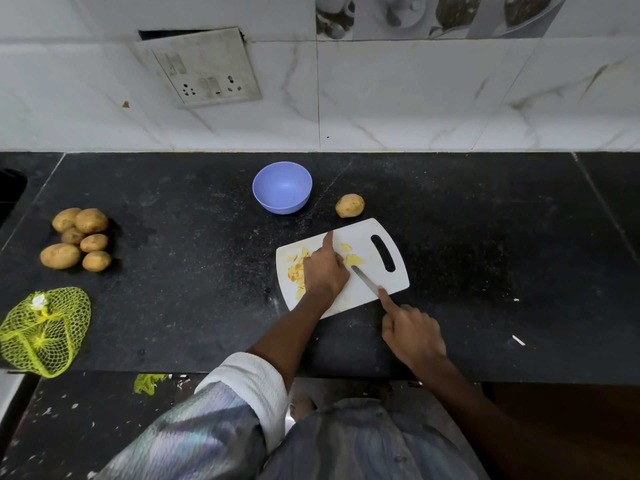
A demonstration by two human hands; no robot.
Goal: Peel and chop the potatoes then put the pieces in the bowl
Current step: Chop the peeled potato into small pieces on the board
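A: Left hand (323, 268) presses down on a peeled potato piece (353, 260) on the cutting board (363, 237), index finger straight, other fingers curled over it. Right hand (412, 332) grips the knife (365, 280), forefinger along the spine.

B: Risks?

A: Blade sits just beside the left fingers; a slip on the wet piece could nick them, I'd guess.

B: Containers?

A: Blue bowl (282, 188) beyond the board looks empty. Peels (297, 271) lie on the board's left side. One whole potato (349, 205) beyond the board, a potato pile (78, 237) far left of it, a yellow net bag (43, 330) near that.
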